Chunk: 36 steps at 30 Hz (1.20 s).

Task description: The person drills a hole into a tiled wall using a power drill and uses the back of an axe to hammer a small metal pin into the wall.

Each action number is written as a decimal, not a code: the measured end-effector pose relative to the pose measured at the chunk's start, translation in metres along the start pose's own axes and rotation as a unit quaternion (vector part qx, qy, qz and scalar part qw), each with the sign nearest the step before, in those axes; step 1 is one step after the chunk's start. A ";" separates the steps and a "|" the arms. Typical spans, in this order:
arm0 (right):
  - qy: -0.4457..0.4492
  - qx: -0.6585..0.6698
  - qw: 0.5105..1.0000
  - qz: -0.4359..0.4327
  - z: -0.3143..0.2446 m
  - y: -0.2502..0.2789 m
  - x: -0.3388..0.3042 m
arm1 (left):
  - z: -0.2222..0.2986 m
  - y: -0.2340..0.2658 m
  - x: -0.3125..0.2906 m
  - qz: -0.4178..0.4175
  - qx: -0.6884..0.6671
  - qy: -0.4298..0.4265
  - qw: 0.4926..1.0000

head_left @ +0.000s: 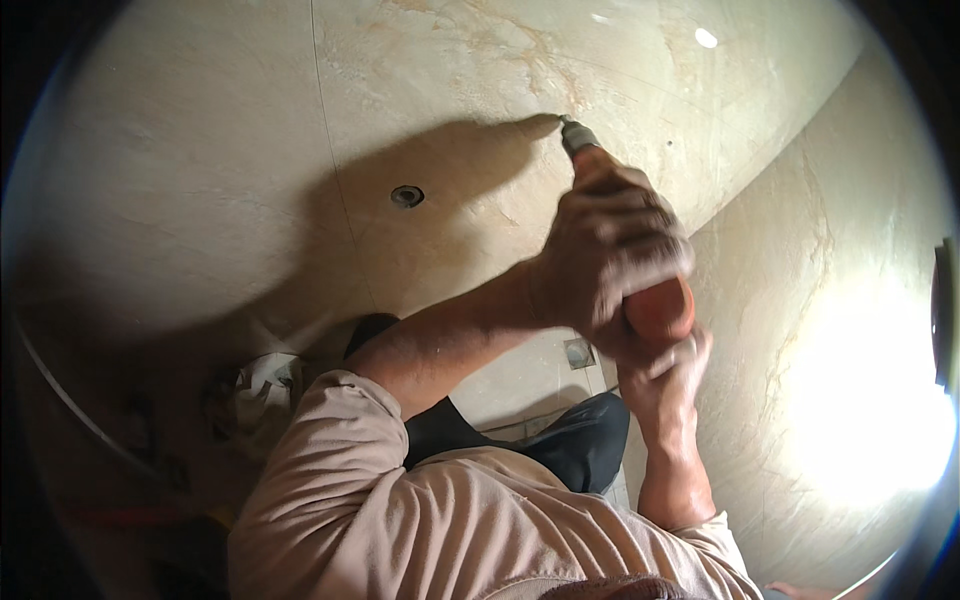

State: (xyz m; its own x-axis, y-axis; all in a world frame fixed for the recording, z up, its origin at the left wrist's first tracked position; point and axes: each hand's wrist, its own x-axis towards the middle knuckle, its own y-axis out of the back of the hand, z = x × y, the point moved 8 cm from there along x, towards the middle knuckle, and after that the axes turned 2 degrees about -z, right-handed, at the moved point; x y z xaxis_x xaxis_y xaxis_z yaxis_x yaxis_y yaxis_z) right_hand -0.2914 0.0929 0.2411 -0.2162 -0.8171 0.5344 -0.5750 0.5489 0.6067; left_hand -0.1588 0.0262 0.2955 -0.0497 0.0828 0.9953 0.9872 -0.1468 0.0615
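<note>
A power drill point(660, 308) with an orange body points up and away from me, its grey chuck point(577, 138) at the far end. The short bit tip touches, or nearly touches, the cream marble-look wall point(480, 70). My left hand point(612, 235) is wrapped over the front of the drill body. Lower down, my right hand point(668, 355) is closed around the handle, partly hidden behind the drill's rounded back. Both hands are slightly blurred. The trigger is out of sight.
A round recessed fitting point(407, 196) sits in the wall left of the drill. To the right, a second wall point(760, 250) meets it at a corner, lit by a glaring lamp point(870, 410). A square drain point(579, 352) lies below, and a whitish bag point(268, 385) stands at the left.
</note>
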 end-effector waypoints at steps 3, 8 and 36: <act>0.013 0.014 1.000 -0.018 0.004 -0.008 0.005 | 0.001 0.002 0.002 -0.007 0.014 -0.009 1.000; 0.029 0.019 0.999 0.003 -0.005 0.004 -0.015 | 0.020 -0.003 0.002 0.007 0.015 -0.030 0.999; 0.002 -0.023 1.000 -0.002 -0.021 0.021 -0.013 | 0.026 -0.009 0.016 -0.044 0.026 -0.024 0.998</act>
State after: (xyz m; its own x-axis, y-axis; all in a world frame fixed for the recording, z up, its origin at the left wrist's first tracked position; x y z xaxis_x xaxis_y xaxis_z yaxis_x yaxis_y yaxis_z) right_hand -0.2841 0.1184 0.2590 -0.2113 -0.8188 0.5337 -0.5389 0.5531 0.6353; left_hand -0.1644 0.0543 0.3094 -0.1311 0.1398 0.9815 0.9859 -0.0859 0.1439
